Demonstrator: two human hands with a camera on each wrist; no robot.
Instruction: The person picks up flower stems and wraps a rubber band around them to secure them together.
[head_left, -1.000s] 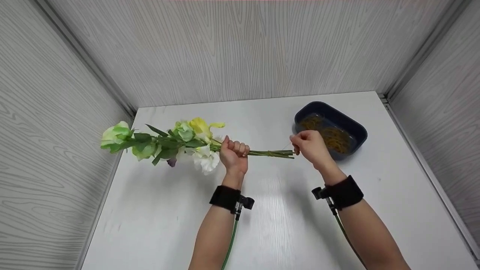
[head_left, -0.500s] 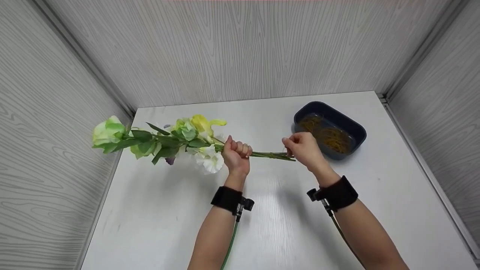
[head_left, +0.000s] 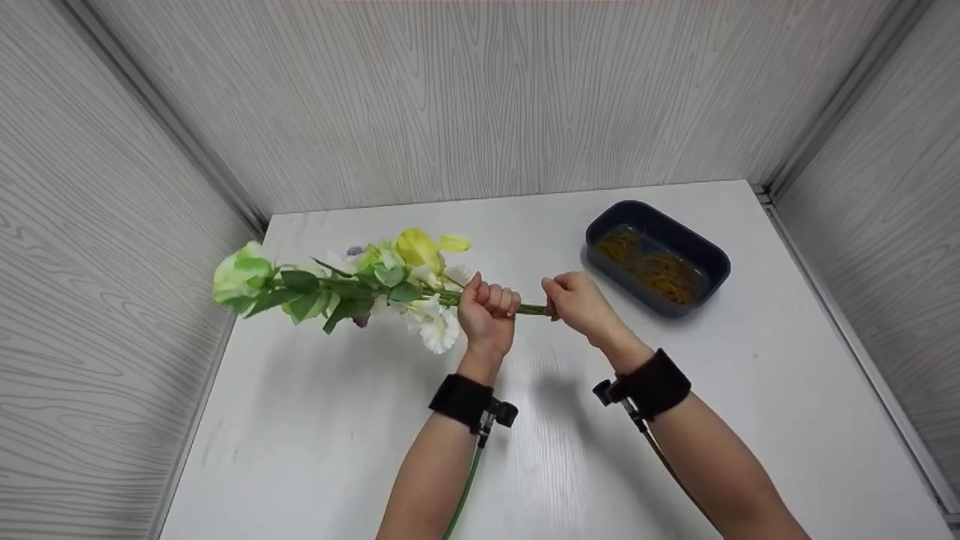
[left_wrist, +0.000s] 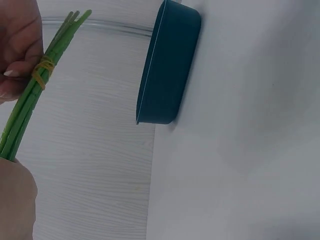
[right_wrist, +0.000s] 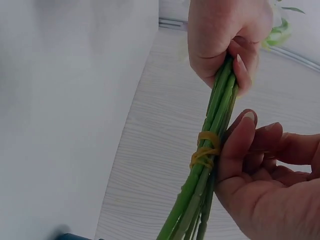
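A bunch of flowers [head_left: 439, 334] in white, yellow and pale green lies sideways in the air above the table, blooms to the left. My left hand [head_left: 489, 311] grips its green stems [right_wrist: 216, 115] in a fist. A yellow-brown rubber band [right_wrist: 204, 156] loops more than once round the stems near their cut ends, also visible in the left wrist view [left_wrist: 42, 70]. Beside it my right hand [head_left: 579, 301] has its fingers curled, the thumb against the stems; a strand of the band appears pinched between the fingers, partly hidden.
A dark blue tub [head_left: 637, 289] with several loose rubber bands [head_left: 667, 277] stands on the white table [head_left: 765, 420] at the back right. Grey wood-grain panels [head_left: 480, 97] rise behind the table and at both sides.
My right hand has moved left along the stems from their cut ends, closer to my left hand. The left hand and bunch wavered slightly, ending a little further right.
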